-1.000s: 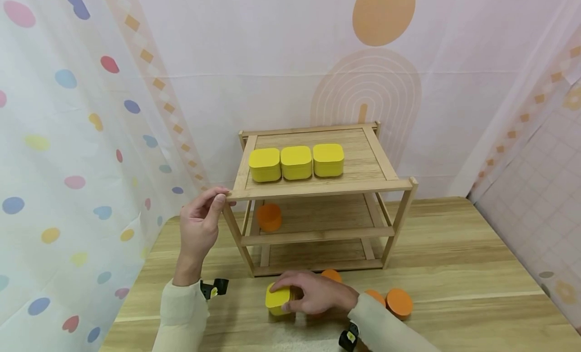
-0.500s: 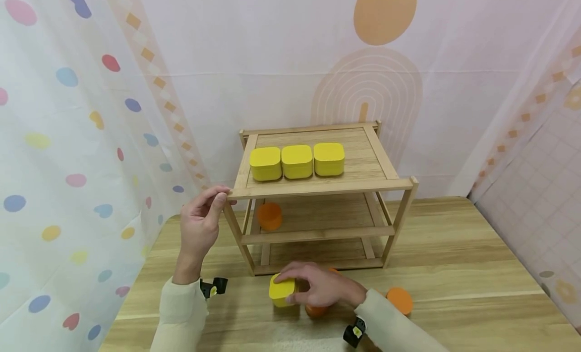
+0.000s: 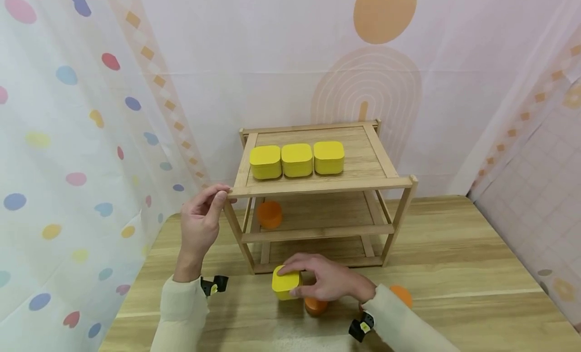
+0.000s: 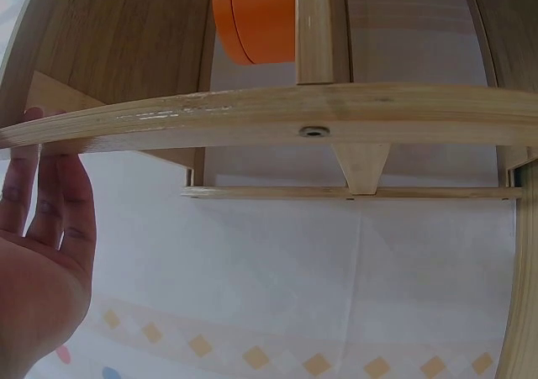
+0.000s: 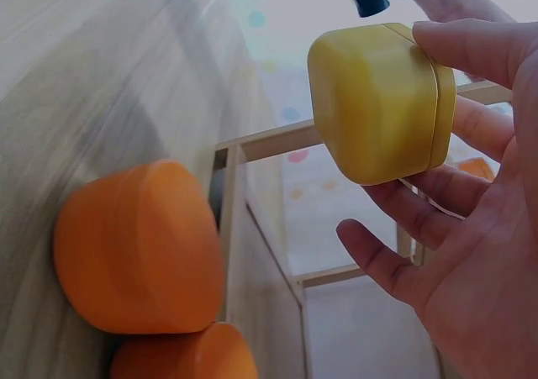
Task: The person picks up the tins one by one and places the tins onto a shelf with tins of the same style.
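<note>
My right hand (image 3: 329, 279) pinches a yellow lidded box (image 3: 286, 284) with rounded corners, just in front of the wooden shelf rack (image 3: 317, 190). In the right wrist view that box (image 5: 374, 102) is clear of the table, thumb on one side and fingers on the other. My left hand (image 3: 199, 226) holds the rack's upper left front corner; its fingers (image 4: 77, 215) reach behind the rail (image 4: 252, 120) in the left wrist view. Three matching yellow boxes (image 3: 297, 160) stand in a row on the top shelf. One round orange container (image 3: 270, 215) sits at the left of the middle shelf.
An orange container (image 3: 315, 306) stands on the table below my right hand, and another orange container (image 3: 401, 294) is partly hidden by the right sleeve. A patterned curtain (image 3: 218, 90) hangs behind the rack and along the left.
The right hand has lifted the yellow box and carried it slightly right and toward the rack. My left hand stays at the rack's corner.
</note>
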A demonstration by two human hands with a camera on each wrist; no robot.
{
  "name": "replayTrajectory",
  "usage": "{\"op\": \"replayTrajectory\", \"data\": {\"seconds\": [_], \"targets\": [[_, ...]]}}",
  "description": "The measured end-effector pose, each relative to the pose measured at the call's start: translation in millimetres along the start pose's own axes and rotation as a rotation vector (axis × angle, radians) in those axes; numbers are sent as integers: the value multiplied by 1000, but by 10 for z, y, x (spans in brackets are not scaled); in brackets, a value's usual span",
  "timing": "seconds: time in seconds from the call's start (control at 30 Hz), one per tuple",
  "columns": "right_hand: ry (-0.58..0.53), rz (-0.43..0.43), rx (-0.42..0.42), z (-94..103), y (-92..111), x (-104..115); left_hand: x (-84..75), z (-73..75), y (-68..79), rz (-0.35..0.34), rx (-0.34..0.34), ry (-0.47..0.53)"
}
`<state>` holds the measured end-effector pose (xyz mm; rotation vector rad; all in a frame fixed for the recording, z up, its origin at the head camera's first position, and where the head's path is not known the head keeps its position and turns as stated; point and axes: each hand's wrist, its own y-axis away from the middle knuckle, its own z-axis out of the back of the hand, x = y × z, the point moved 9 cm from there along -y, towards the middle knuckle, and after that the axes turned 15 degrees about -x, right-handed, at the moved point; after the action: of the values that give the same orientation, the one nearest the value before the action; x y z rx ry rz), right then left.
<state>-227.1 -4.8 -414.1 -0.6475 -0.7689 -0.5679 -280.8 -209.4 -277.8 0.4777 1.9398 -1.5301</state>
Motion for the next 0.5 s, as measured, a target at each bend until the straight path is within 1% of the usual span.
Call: {"op": "replayTrajectory", "data": {"seconds": [0.1, 0.33, 0.5], "targets": [[10, 23, -12, 66, 0, 48, -13, -12, -11, -7, 2, -1], [7, 84, -30, 173, 11, 145, -9, 0, -17, -6, 4, 33], [-2, 97, -56, 235, 31, 181, 13, 6, -7, -8, 8, 21]]}}
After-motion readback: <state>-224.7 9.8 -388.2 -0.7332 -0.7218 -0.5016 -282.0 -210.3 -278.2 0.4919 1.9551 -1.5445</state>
